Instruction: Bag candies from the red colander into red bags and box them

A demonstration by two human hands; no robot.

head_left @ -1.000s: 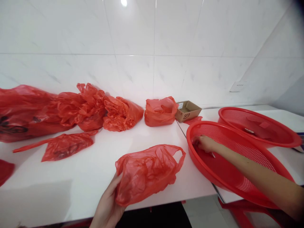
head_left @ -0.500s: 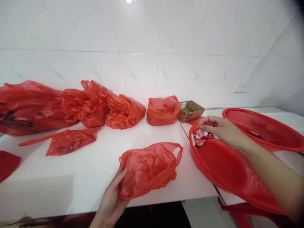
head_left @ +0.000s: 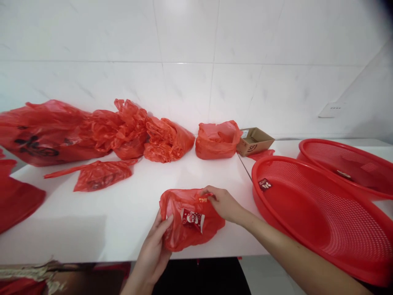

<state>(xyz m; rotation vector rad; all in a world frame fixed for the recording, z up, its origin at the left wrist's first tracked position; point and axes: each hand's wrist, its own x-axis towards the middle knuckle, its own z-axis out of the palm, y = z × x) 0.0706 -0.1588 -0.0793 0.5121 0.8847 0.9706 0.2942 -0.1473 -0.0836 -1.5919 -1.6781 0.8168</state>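
Note:
A red plastic bag [head_left: 176,241] lies with its mouth spread near the table's front edge. My left hand [head_left: 157,241] is closed on its left side, thumb over the rim. Inside the bag sits a dark red snack packet [head_left: 193,219] with white lettering. At the bag's upper right, my right hand [head_left: 222,203] has its fingers pinched together over the opening, by a small red piece with yellowish print; whether that is a packet or part of the bag I cannot tell. To the right, another small packet [head_left: 264,184] lies in a large red basket [head_left: 259,200].
Several filled red bags [head_left: 168,141] line the wall on the left. An upright red bag [head_left: 216,141] stands beside a small cardboard box [head_left: 257,143]. A flat red bag [head_left: 104,177] lies mid-left, and a second basket [head_left: 346,149] stands at the right.
My right hand has moved left from the basket to the held bag. The packet with white lettering now shows inside the bag, whose mouth is turned more upward. The view has shifted slightly.

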